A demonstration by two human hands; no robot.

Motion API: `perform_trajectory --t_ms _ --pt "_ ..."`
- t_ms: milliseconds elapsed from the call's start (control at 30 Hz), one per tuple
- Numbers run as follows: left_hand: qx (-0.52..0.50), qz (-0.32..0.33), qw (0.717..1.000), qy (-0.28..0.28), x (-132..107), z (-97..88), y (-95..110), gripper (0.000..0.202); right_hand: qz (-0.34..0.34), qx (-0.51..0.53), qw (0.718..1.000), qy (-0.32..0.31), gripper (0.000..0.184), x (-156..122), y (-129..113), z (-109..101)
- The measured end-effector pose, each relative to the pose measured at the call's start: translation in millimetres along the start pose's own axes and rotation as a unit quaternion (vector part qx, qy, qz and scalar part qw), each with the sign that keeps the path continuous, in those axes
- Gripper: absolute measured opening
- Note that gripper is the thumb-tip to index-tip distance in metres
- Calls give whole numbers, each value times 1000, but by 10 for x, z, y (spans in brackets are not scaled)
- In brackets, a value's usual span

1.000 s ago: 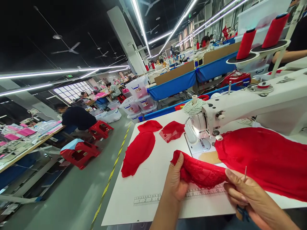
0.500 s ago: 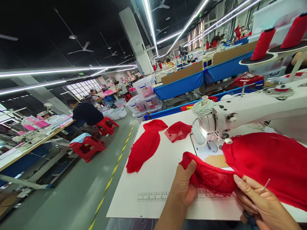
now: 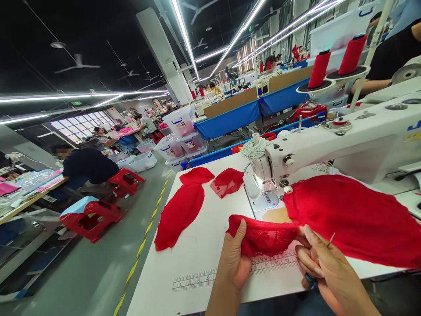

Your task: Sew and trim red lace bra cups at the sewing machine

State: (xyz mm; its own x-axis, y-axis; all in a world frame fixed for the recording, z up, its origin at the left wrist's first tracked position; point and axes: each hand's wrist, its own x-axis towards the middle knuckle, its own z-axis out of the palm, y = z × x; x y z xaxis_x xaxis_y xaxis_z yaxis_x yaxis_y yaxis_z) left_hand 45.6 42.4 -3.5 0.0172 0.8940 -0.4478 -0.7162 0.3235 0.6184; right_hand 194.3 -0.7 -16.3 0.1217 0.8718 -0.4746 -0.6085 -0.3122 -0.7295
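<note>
We take the red lace piece [image 3: 269, 239] as our clock's centre: it is stretched between our hands, raised just above the near part of the white sewing table [image 3: 213, 243]. The sewing machine [image 3: 322, 142] has its needle end at twelve o'clock, and its long arm runs off toward two. A large red fabric panel [image 3: 348, 219] spreads at about half past two, its left end beside the needle area. The printed ruler [image 3: 194, 281] crosses the tabletop from eight o'clock, passing behind our left wrist. A long red cut piece [image 3: 180, 215] lies flat toward half past nine.

Our left hand [image 3: 235, 259] pinches the lace under the thumb at nine o'clock; our right hand [image 3: 322, 263] grips the opposite end between thumb and fingers at three. Two red thread cones [image 3: 319, 69] stand near one o'clock, while a sheer red scrap [image 3: 226, 182] rests at eleven. Smallest is a slim metal tip [image 3: 332, 238] jutting above our right fingers (what it belongs to, we cannot tell).
</note>
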Motion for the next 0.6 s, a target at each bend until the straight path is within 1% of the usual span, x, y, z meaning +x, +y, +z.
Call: perform_trajectory --t_ms 100,200,333,400,467,600 --pt "-11 -5 1000 -11 -35 16 -23 35 -6 -17 1000 -3 65 40 12 -11" --pt "-17 -22 999 -30 -75 10 -53 39 -12 -8 1000 12 60 60 32 -41" --pt "-25 -24 999 -42 -94 -2 -84 37 -8 22 999 33 64 68 63 -128" --pt "-24 -27 998 -53 -93 0 -93 36 -2 32 999 23 63 77 87 -181" --pt "-20 -31 997 -66 -95 9 -102 34 4 29 1000 -2 63 74 114 -219" --pt "-23 -20 997 -67 -111 35 -108 28 32 -14 999 -26 63 -18 148 -218"
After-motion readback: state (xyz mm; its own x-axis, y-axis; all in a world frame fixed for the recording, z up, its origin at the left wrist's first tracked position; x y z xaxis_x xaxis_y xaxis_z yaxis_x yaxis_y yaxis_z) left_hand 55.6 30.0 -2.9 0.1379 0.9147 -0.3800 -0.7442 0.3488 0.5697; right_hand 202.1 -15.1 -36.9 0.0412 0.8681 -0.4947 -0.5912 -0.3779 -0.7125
